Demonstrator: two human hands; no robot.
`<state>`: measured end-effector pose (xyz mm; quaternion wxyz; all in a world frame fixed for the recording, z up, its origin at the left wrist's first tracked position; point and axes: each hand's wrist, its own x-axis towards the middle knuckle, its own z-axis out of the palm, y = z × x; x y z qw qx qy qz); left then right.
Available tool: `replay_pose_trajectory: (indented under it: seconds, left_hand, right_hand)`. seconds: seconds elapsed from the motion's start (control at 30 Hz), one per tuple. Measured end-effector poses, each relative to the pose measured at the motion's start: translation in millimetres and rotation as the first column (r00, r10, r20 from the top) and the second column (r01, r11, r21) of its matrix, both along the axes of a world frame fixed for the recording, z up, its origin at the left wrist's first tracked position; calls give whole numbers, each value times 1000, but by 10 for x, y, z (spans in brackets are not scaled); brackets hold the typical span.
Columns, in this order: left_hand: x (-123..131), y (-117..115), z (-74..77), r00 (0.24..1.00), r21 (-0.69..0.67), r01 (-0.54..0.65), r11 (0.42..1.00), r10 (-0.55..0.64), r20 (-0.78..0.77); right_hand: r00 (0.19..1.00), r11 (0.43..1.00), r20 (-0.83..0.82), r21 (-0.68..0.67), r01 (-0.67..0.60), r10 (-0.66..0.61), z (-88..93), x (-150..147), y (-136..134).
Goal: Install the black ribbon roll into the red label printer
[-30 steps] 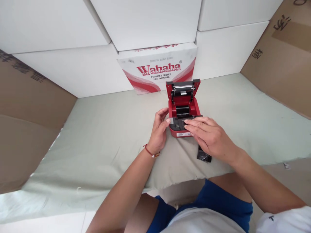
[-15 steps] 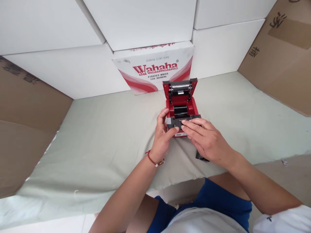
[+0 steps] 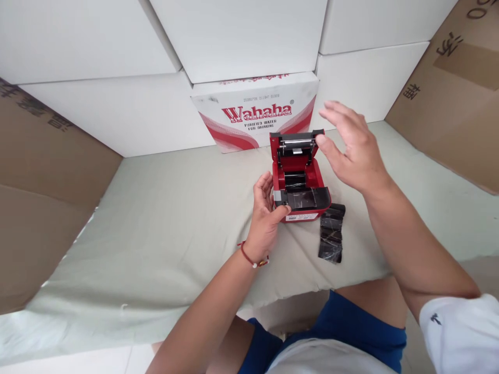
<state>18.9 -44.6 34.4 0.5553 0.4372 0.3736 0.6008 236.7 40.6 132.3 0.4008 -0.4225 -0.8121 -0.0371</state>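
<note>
A small red printer (image 3: 298, 179) stands on the pale green cloth (image 3: 163, 228) with its lid tipped up and back, showing black rollers inside. My left hand (image 3: 266, 215) grips the printer's front left corner, thumb on its dark front panel. My right hand (image 3: 351, 148) hovers in the air beside the raised lid, fingers spread and empty, the thumb near the lid's right edge. A strip of black ribbon film (image 3: 332, 232) lies on the cloth just right of the printer's front.
A white and red Wahaha carton (image 3: 255, 111) stands right behind the printer among plain white boxes (image 3: 117, 114). Brown cardboard walls rise at the left (image 3: 47, 192) and at the right (image 3: 452, 98). The cloth's front edge hangs over my knees.
My right hand has lifted off the printer's front panel and risen up to the right of the lid, uncovering the black film strip. My left hand stays on the printer.
</note>
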Motion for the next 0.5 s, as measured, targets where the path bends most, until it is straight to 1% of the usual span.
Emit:
replay_pose_trajectory:
  seconds: [0.07,0.13,0.2,0.3,0.37,0.43,0.5]
  left_hand:
    - [1,2,-5,1000,-1,3,1000,-3,4]
    - [2,2,-13,1000,-5,-1,1000,1,7]
    - [3,-1,-21,1000,-10,-5,1000,6,13]
    - [5,-10,-22,1000,-22,-10,1000,10,17]
    - [10,-17,-10,1000,-30,-17,999,18,11]
    - [16,-21,14,1000,-35,-30,999,30,-7]
    - [22,-19,43,998,-28,-53,998,52,-36]
  right_hand:
    - [999,999,36,-51,-4,6,-10,-37,234]
    - [998,993,58,-118,-17,24,-45,-74,276]
    - [998,989,59,-148,-23,32,-85,-85,128]
    - [997,992,65,-119,-32,40,-154,-43,-269]
    - [993,992,103,-112,-49,61,-208,-4,-505]
    - [984,992,166,-118,-50,69,-254,21,-652]
    - [970,991,238,-134,-21,53,-272,27,-708]
